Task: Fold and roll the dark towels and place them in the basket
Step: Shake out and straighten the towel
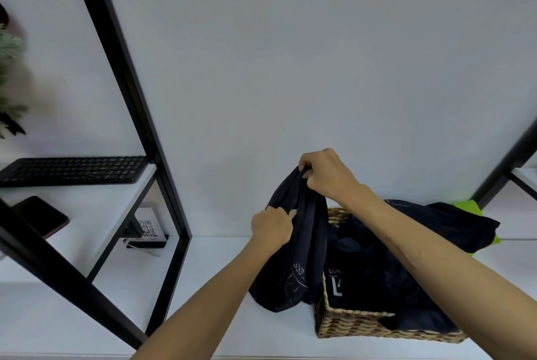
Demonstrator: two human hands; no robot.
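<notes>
the table (87, 316), white and wide, carries everything; its left part runs under a black frame (136, 115) with a shelf (87, 202) holding a keyboard (72, 170) and a phone (43, 215). on the right, near, stands the basket (357, 326), woven, its left wall and near rim bare. a heap of dark cloth (377, 272) fills it, loose and crumpled, spilling over the far right rim onto something green (467, 205).

one towel (293, 266) hangs just left of the basket, its lower end touching or nearly touching the table. the right hand (325, 173) pinches its bunched top edge, high up. the left hand (271, 229) is lower, its grip curled round a fold at the towel's left side. both grips are closed on the cloth, none spread.

progress looks early: no rolled towel shows anywhere, and the heap in the basket seems unfolded, so it likely waits to be taken out. this towel is not yet spread flat, nor folded.

for room, the open table left of the basket, between it and the frame's upright, looks the best place to lay the towel out. the basket's left wall sits close to the hanging cloth and could snag it; the frame limits any wide sweep leftward.
</notes>
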